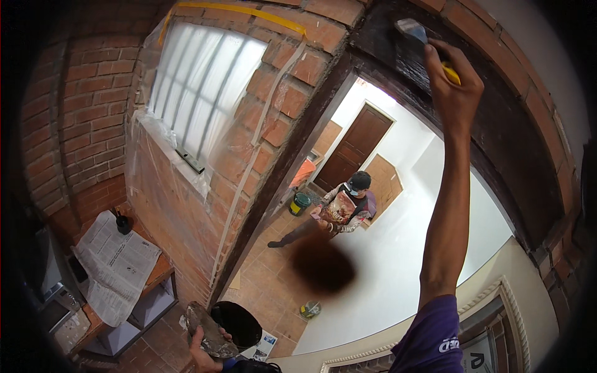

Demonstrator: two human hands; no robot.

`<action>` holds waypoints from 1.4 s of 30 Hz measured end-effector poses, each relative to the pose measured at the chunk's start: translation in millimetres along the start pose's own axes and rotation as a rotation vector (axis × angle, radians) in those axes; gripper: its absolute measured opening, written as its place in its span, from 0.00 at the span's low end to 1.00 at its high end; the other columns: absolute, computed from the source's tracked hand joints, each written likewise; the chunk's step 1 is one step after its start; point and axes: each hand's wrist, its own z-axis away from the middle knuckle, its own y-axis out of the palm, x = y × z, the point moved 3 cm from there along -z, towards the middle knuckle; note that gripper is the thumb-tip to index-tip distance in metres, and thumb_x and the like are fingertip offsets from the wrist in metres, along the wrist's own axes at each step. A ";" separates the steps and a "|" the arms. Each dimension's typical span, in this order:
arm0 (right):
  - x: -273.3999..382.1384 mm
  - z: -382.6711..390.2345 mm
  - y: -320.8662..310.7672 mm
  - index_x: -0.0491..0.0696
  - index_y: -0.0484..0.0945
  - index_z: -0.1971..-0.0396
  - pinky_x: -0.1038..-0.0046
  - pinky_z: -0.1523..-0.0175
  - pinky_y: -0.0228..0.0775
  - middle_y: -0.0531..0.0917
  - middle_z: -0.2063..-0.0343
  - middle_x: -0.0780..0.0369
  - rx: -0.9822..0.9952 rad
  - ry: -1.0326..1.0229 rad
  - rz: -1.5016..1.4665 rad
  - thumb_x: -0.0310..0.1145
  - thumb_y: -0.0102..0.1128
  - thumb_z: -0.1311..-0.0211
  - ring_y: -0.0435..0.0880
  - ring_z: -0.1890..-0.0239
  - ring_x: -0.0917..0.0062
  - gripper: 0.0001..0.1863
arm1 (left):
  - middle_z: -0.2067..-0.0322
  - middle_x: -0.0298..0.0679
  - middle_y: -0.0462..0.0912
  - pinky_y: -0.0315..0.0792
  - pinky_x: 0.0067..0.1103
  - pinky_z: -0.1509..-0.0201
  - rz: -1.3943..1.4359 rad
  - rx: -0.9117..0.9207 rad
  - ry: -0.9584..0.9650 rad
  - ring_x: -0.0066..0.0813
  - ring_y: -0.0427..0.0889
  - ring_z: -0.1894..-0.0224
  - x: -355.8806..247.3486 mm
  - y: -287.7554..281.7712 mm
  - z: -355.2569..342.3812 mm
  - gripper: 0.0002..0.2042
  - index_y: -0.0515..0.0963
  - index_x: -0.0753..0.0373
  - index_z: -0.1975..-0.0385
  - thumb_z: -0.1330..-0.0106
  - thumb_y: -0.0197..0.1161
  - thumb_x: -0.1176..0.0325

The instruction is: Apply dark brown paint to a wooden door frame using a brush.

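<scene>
Raised at the upper right, my right hand (457, 81) is closed around the yellow handle of a putty knife (411, 28). The knife's pale, flat blade lies against or just in front of the dark brown panel (510, 130) over the doorway; contact is hard to tell. Low in the view, my left hand (202, 354) grips a flat, grey-brown piece (214, 339) with a smeared, crusted surface, whose kind I cannot make out. Right beside that piece is a round black bucket (239, 323), its inside dark.
Plastic sheeting covers the barred window (205, 81) and brick wall at left. Newspaper (118, 267) and a dark bottle (122, 222) rest on a low table. Through the doorway sits another person (345, 208) near a green-black bucket (300, 204). A brown blur hides part of the floor.
</scene>
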 end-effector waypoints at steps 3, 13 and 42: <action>-1.6 -8.4 11.9 0.46 0.80 0.69 0.81 0.67 0.71 0.82 0.72 0.62 -0.034 -0.052 -0.028 0.32 0.63 0.49 0.80 0.71 0.80 0.08 | 0.74 0.44 0.74 0.70 0.32 0.64 -0.052 0.014 0.015 0.39 0.74 0.72 -0.1 -3.1 0.0 0.21 0.69 0.66 0.64 0.40 0.49 0.50; -11.8 -10.7 19.3 0.46 0.79 0.67 0.79 0.63 0.71 0.81 0.70 0.61 -0.050 0.036 -0.010 0.32 0.64 0.51 0.80 0.67 0.79 0.10 | 0.76 0.44 0.75 0.71 0.31 0.65 0.007 0.007 0.009 0.38 0.75 0.73 -1.3 -2.4 -0.4 0.21 0.70 0.67 0.64 0.40 0.48 0.51; -35.7 -38.8 53.8 0.46 0.81 0.69 0.81 0.62 0.69 0.82 0.74 0.62 -0.275 0.329 0.031 0.41 0.63 0.50 0.78 0.70 0.84 0.14 | 0.74 0.45 0.74 0.70 0.33 0.64 0.004 0.009 0.064 0.40 0.74 0.71 -4.3 -4.6 4.3 0.20 0.68 0.66 0.61 0.39 0.48 0.52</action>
